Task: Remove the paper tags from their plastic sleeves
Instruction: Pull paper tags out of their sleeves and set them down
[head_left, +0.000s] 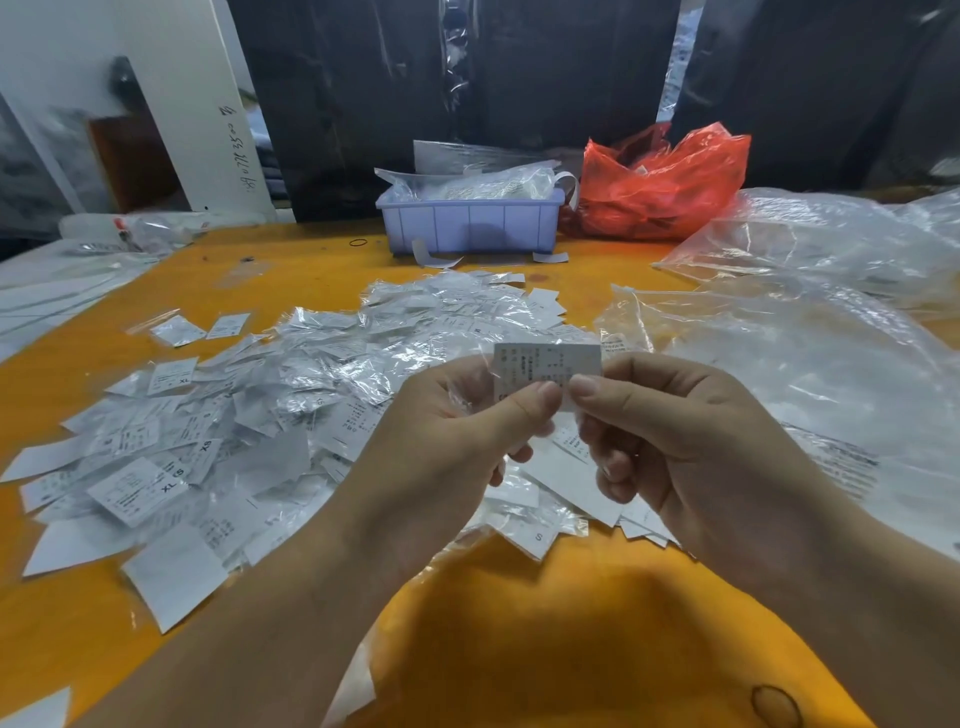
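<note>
Midway, seemingly: left hand (467, 415) and right hand (670, 436) pinching one paper tag (545, 364) between thumbs and fingers (540, 400), above a big pile of sleeved tags (332, 374) left on the bench (519, 649), bare tags (171, 577) at that pile's near edge.
</note>
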